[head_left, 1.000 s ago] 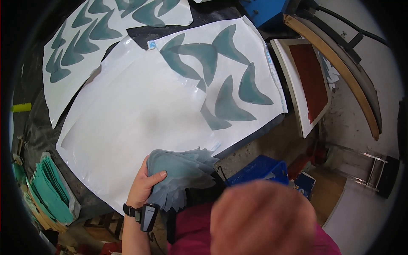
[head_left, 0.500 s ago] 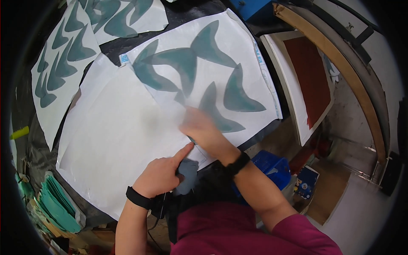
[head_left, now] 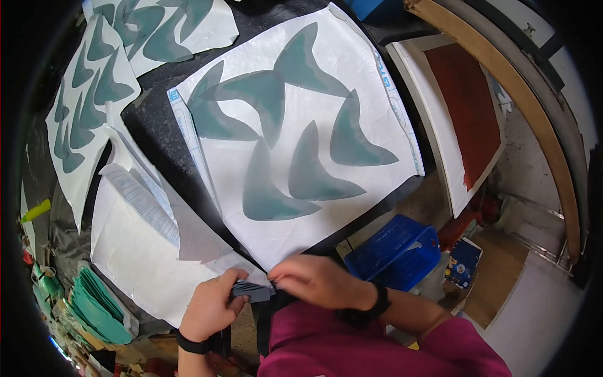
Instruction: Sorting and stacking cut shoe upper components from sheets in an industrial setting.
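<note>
Low by the near edge of the black table (head_left: 166, 135), the grey-blue stack (head_left: 254, 292) sat clamped between the left hand's (head_left: 212, 303) thumb and curled fingers: thin leaves, likely light, floppy, apt to slide, best pinched flat! The right hand (head_left: 320, 281) bunched its fingertips just beside it, their hold impossible to tell. Beyond, teal fin shapes (head_left: 308, 173) curved across a smooth white sheet (head_left: 377, 179); leftward, glossy white backing (head_left: 135, 242) buckled and curled.
</note>
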Motion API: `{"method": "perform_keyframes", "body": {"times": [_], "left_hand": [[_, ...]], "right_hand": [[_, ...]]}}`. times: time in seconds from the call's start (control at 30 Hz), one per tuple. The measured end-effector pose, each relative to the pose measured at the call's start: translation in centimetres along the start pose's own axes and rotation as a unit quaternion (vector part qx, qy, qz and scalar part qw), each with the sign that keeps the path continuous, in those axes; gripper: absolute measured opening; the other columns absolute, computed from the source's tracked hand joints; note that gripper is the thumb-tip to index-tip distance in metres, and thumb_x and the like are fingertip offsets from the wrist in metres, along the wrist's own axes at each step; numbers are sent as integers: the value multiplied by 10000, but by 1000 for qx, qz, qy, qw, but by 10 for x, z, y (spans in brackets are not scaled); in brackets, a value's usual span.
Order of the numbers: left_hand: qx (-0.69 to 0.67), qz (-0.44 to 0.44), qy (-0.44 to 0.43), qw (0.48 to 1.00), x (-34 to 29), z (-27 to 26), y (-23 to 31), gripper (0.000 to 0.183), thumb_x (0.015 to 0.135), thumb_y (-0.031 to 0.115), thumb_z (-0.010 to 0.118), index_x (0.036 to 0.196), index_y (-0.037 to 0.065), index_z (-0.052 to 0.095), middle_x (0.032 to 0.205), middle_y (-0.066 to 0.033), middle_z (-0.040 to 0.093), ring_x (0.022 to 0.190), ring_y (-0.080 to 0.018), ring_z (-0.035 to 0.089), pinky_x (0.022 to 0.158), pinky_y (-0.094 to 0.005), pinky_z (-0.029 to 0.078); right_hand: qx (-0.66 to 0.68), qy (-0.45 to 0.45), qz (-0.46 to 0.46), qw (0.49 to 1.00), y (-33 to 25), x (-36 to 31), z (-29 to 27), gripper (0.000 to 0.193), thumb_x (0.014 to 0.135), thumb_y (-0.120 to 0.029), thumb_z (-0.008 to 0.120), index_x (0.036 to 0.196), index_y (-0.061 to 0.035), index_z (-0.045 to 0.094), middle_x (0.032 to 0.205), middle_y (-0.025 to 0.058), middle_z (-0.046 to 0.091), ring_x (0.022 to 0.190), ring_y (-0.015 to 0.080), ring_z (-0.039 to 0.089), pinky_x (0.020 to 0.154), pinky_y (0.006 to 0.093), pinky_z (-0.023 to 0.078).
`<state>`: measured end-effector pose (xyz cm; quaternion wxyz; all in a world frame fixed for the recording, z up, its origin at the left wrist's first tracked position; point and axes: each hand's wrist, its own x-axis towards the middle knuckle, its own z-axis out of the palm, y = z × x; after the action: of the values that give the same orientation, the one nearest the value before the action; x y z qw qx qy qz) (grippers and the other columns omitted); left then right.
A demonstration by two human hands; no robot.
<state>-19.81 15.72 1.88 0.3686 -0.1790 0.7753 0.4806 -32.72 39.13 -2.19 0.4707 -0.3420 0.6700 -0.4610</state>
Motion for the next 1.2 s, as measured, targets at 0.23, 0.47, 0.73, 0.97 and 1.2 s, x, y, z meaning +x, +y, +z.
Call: {"method": "perform_keyframes", "body": {"times": [0.23,0.47,0.73,0.97,1.2], "left_hand": [[-11,37,56,998,-21,-4,-10,422,793,87,790,1175,100,613,880,-160,697,853,-400,654,784,-434,511],[-6,67,68,995,-26,-1,-17,427,785,93,796,1177,104,626,894,-147,700,917,-399,631,851,-440,488],[-32,88,85,992,-40,7,-36,432,808,127,794,1210,117,637,1008,-83,710,887,-348,605,819,-420,482],[21,202,52,978,6,5,-39,395,849,169,751,1219,100,632,1004,-90,700,922,-333,609,993,-413,402],[-84,206,9,975,-10,20,-43,509,875,211,735,1343,58,607,1265,-219,659,1242,-377,573,1098,-448,420]], "right_hand": [[332,204,335,858,58,-64,-11,350,1033,-168,626,1341,-20,553,1181,90,674,1069,167,658,906,307,546],[486,265,300,777,67,-27,-17,326,1061,-252,570,1335,-75,582,1247,66,667,1086,160,663,926,329,554],[629,273,137,715,54,-8,-36,416,1091,-227,502,1428,16,499,1394,123,611,1247,249,622,1054,415,499],[608,283,126,731,-36,-17,-1,493,1134,-321,366,1515,-13,418,1481,147,549,1336,289,557,1142,445,420],[620,237,51,746,-56,-29,91,314,1108,-269,478,1281,-35,597,1193,132,707,1072,256,686,935,423,529]]}}
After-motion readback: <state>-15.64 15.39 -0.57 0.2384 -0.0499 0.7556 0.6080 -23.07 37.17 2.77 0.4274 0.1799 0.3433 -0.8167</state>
